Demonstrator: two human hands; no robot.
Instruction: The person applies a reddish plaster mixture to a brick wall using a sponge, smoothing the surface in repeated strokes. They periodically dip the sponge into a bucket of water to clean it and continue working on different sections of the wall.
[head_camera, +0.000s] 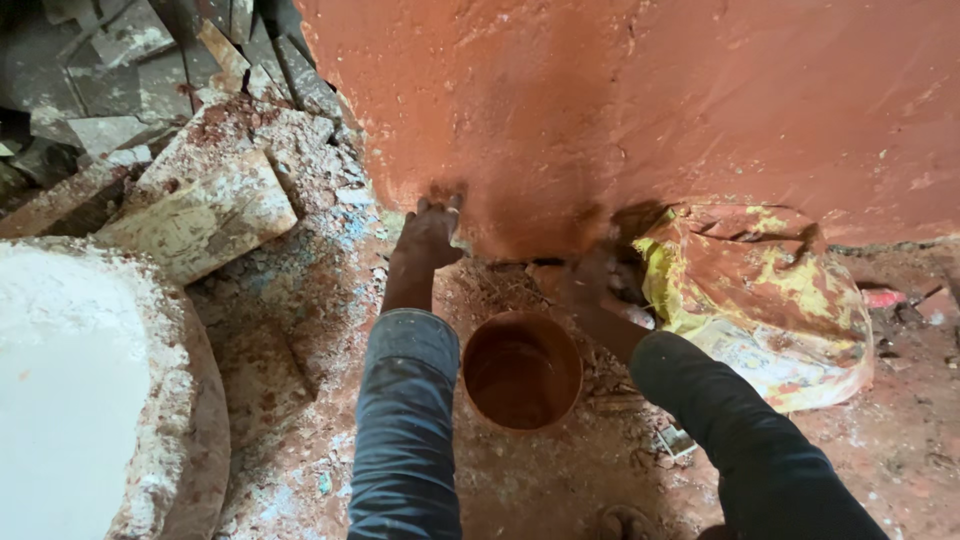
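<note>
Far left: big round tub (150, 400), crusted rim, full of white powder or plaster; can't tell which. Behind it, broken slabs (210, 200) and rubble piled on the floor (300, 330).

Your left hand (432, 232) is flat against the base of the red-brown wall (620, 110), fingers spread, palm on the wet coat, holding nothing. Looks like you're smearing by hand right at the wall/floor line.

Between your forearms sits the small round pot (521, 370), on the floor just below the wall. It's stained the same red-brown inside, w/ a low pool of the mix at the bottom. Mostly empty, I'd say.

Your right hand (600, 285) is low in shadow by the wall base. Blurred, so can't tell how far it's open or if it grips anything.

Right: crumpled yellow-and-white sack (770, 320), smeared red, leaning at the wall. Contents not visible.

Risks, as I judge them: pot is close to both sleeves, so a sweep of either arm could tip it and spill what's left. Loose grit at the floor line could drag into the wet coat. Rubble near your left side is an easy snag.
</note>
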